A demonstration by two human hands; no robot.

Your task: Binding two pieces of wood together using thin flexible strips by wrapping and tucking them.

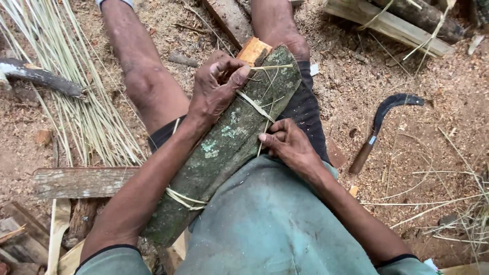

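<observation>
Left hand (216, 86) was clenched on the upper end of a bark-covered wood bundle (224, 147), fingers curled over its top edge, pinning a thin pale strip (256, 106) against the bark. The bundle lay slantwise across the person's lap, so the thighs carried it and both hands stayed free for the binding. Right hand (288, 142) sat just below and right of the left grip, thumb and fingers pinched on the loose tail of the same strip, apparently pulling it taut. The strip ran diagonally over the bark between the two grips. A fresh orange cut end (253, 49) showed just past the left grip.

Far down the bundle from both grips, near the left elbow, a second strip wrap (184, 199) circled it, already tied; likely it kept the lower end together while the upper end was bound.

Right of the right grip, well apart on the sawdust ground, lay a curved knife (379, 127) with wooden handle, set aside within reach. Left of the left grip, beyond the knee, a spread of pale split strips (89, 102) lay on the ground, probably the supply. A weathered plank (81, 182) lay under the left forearm.
</observation>
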